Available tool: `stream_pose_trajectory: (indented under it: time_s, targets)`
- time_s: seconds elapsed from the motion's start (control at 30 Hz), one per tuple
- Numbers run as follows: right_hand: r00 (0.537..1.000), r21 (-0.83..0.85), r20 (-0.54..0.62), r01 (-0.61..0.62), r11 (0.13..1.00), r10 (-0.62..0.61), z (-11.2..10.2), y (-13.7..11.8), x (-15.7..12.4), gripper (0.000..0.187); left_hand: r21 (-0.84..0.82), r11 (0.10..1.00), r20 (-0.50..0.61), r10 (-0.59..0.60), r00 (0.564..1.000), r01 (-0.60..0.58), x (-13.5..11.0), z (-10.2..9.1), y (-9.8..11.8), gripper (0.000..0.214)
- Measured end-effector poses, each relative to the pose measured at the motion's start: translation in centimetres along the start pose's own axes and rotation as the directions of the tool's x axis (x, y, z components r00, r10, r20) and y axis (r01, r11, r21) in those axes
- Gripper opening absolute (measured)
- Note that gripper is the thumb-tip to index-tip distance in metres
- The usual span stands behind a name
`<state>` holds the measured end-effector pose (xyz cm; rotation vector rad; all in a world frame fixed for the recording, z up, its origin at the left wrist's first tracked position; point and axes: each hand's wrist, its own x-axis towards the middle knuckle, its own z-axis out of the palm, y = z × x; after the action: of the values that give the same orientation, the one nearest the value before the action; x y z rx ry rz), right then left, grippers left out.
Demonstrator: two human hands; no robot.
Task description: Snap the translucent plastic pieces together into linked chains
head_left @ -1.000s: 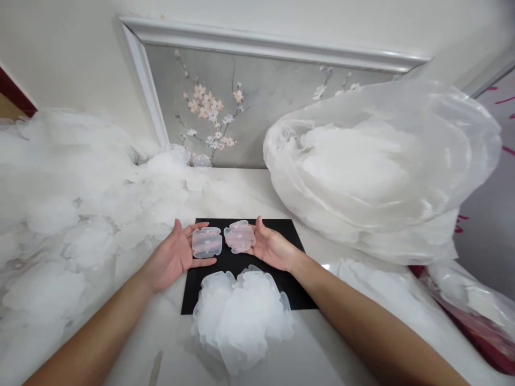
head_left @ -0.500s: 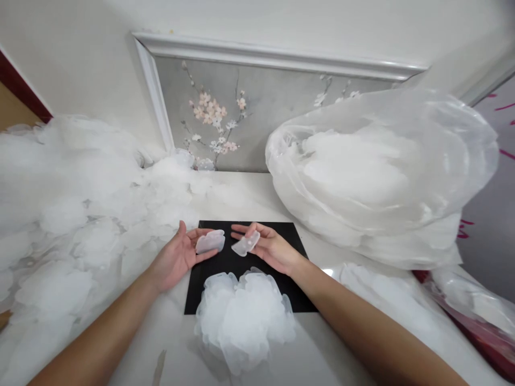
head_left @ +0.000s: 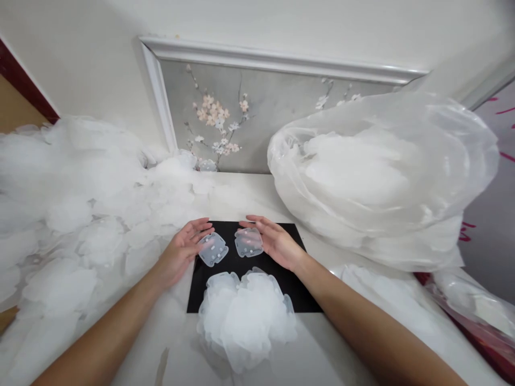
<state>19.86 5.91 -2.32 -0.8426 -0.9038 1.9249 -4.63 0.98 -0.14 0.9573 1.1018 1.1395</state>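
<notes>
My left hand (head_left: pixel 184 250) grips a thin, translucent plastic piece (head_left: pixel 216 252) at its left edge, with part of the hand showing through it. The piece is roughly square, with notched edges and small pale dots. A second piece of the same kind (head_left: pixel 248 243) is in my right hand (head_left: pixel 277 242), whose fingers lie partly behind it. Both pieces face me side by side over a black mat (head_left: pixel 298 292). Nearer to me, a heap of similar translucent pieces (head_left: pixel 247 319) covers the mat's front edge.
A large mound of translucent pieces (head_left: pixel 68 230) fills the left side. At right stands a big clear plastic bag (head_left: pixel 378 177) full of white pieces. More pieces (head_left: pixel 374 289) lie by my right forearm. Behind the white table (head_left: pixel 249 187) is a framed floral panel (head_left: pixel 257 118).
Both pieces have turned from a tilted, edge-on position to face me flat. My left hand has shifted slightly right and rolled over; my right fingers have straightened.
</notes>
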Motion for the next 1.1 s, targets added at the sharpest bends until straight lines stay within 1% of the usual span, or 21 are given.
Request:
stream_pose_trajectory:
  time_s: [0.07, 0.13, 0.2, 0.27, 0.37, 0.4, 0.47, 0.53, 0.6, 0.63, 0.67, 0.73, 0.77, 0.8, 0.83, 0.87, 0.9, 0.93, 1.0, 1.03, 1.1]
  targets:
    - [0.999, -0.078, -0.025, 0.022, 0.997, -0.024, 0.3, -0.2, 0.0, 0.039, 0.057, 0.998, -0.006, 0.026, 1.0, -0.025, -0.1, 0.2, 0.0, 0.048]
    - [1.0, -0.11, -0.018, 0.015, 0.994, -0.017, 1.0, -0.3, 0.1, 0.035, 0.061, 0.996, 0.019, 0.063, 0.998, -0.064, -0.2, 0.3, -0.1, 0.049]
    - [1.0, -0.138, 0.026, 0.011, 0.99, -0.007, 2.1, -0.4, 0.3, 0.036, 0.027, 0.993, 0.065, 0.11, 0.992, -0.112, -0.2, 0.3, -0.2, 0.05]
    - [0.996, -0.22, 0.086, 0.022, 0.975, -0.003, 3.6, -0.4, 0.4, 0.04, -0.015, 0.985, 0.107, 0.171, 0.979, -0.17, -0.3, 0.4, -0.2, 0.051]
    - [0.992, -0.321, 0.124, 0.056, 0.945, -0.017, 5.7, -0.7, 0.2, 0.046, -0.02, 0.971, 0.127, 0.238, 0.963, -0.237, -0.7, 0.6, 0.5, 0.054]
    - [0.993, -0.319, 0.119, 0.064, 0.946, -0.027, 6.1, -1.0, -0.3, 0.048, 0.013, 0.969, 0.12, 0.242, 0.963, -0.245, -0.9, 0.6, 0.9, 0.053]
    - [0.993, -0.304, 0.11, 0.07, 0.95, -0.038, 6.3, -1.7, -1.9, 0.05, 0.174, 0.961, 0.136, 0.193, 0.972, -0.215, -1.8, 0.9, 1.6, 0.053]
    - [0.991, -0.379, 0.133, 0.057, 0.924, -0.007, 5.8, -2.2, -4.2, 0.047, 0.415, 0.897, 0.216, 0.064, 0.974, -0.151, -3.1, 1.3, 1.9, 0.061]
    - [0.988, -0.568, 0.148, 0.054, 0.821, 0.037, 5.0, -1.9, -6.8, 0.039, 0.637, 0.761, 0.304, -0.098, 0.948, -0.126, -4.6, 2.0, 1.6, 0.078]
    - [0.99, -0.667, 0.135, 0.056, 0.743, 0.047, 4.6, -1.5, -7.9, 0.034, 0.72, 0.681, 0.322, -0.153, 0.934, -0.136, -5.3, 2.5, 1.3, 0.088]
    - [0.994, -0.76, 0.109, 0.066, 0.647, 0.027, 4.4, -1.0, -8.9, 0.03, 0.793, 0.589, 0.314, -0.175, 0.933, -0.156, -5.9, 3.0, 0.9, 0.097]
    - [0.998, -0.902, 0.057, 0.066, 0.426, -0.034, 4.2, 0.0, -10.4, 0.028, 0.894, 0.402, 0.282, -0.159, 0.946, -0.199, -6.6, 4.2, 0.1, 0.107]
    - [0.998, -0.944, 0.038, 0.054, 0.326, -0.055, 4.2, 0.5, -10.9, 0.031, 0.924, 0.321, 0.266, -0.144, 0.953, -0.209, -6.7, 4.7, -0.2, 0.108]
    - [0.998, -0.968, 0.022, 0.036, 0.249, -0.059, 4.3, 0.9, -11.2, 0.038, 0.943, 0.255, 0.252, -0.133, 0.959, -0.212, -6.7, 5.1, -0.3, 0.108]
    - [0.998, -0.978, 0.009, 0.02, 0.208, -0.055, 4.4, 1.2, -11.3, 0.046, 0.955, 0.205, 0.241, -0.129, 0.962, -0.212, -6.6, 5.4, -0.4, 0.106]
    - [0.999, -0.979, -0.001, 0.009, 0.202, -0.046, 4.5, 1.4, -11.4, 0.056, 0.962, 0.172, 0.235, -0.127, 0.964, -0.212, -6.4, 5.6, -0.4, 0.104]
    - [0.999, -0.974, -0.005, 0.005, 0.228, -0.041, 4.6, 1.6, -11.4, 0.068, 0.963, 0.158, 0.238, -0.126, 0.963, -0.217, -6.2, 5.7, -0.3, 0.1]
    - [0.999, -0.962, -0.008, 0.006, 0.274, -0.047, 4.7, 1.8, -11.3, 0.079, 0.958, 0.169, 0.253, -0.13, 0.959, -0.23, -6.1, 5.6, -0.2, 0.094]
    - [0.998, -0.921, -0.021, 0.004, 0.388, -0.061, 4.8, 2.2, -11.1, 0.095, 0.935, 0.26, 0.287, -0.158, 0.945, -0.241, -5.9, 5.4, 0.1, 0.078]
    - [0.998, -0.898, -0.026, 0.0, 0.44, -0.053, 4.8, 2.4, -11.1, 0.093, 0.915, 0.33, 0.3, -0.173, 0.938, -0.232, -5.9, 5.3, 0.3, 0.071]
    - [0.999, -0.863, -0.035, -0.023, 0.505, -0.016, 5.0, 2.7, -10.9, 0.077, 0.856, 0.476, 0.316, -0.169, 0.934, -0.203, -6.0, 5.2, 0.5, 0.061]
